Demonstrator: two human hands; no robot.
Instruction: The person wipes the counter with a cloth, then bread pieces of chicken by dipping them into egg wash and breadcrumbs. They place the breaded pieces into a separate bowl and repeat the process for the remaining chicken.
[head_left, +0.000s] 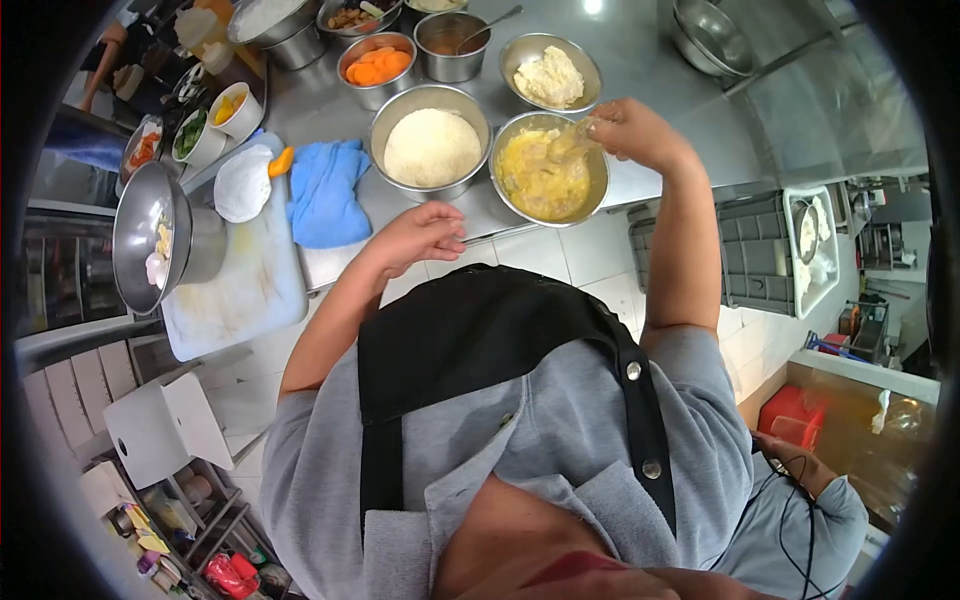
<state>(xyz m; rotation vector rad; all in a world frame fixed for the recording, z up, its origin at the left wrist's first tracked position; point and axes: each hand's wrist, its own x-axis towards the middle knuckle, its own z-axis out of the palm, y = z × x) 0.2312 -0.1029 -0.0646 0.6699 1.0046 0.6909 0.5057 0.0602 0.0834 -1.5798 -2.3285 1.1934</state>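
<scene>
My right hand (635, 133) is closed at the rim of a steel bowl of yellow egg mixture (540, 185). Its fingers pinch a wet, egg-coated piece of food (571, 143) hanging over the mixture; the exact kind cannot be made out. Left of that bowl stands a wider steel bowl of pale breadcrumbs (432, 148). Just below it, near the counter's front edge, my left hand (425, 235) hovers with fingers loosely apart and holds nothing. Behind the egg bowl, another steel bowl holds a lumpy, flour-coated heap (550, 78).
A folded blue cloth (328, 193) lies left of the crumbs, beside a white cutting board (240, 285) carrying steel bowls. Carrot slices (377, 66) and a pot with a spoon (455, 45) stand behind. Grey crates (750, 250) are at right; another person (800, 520) is behind me.
</scene>
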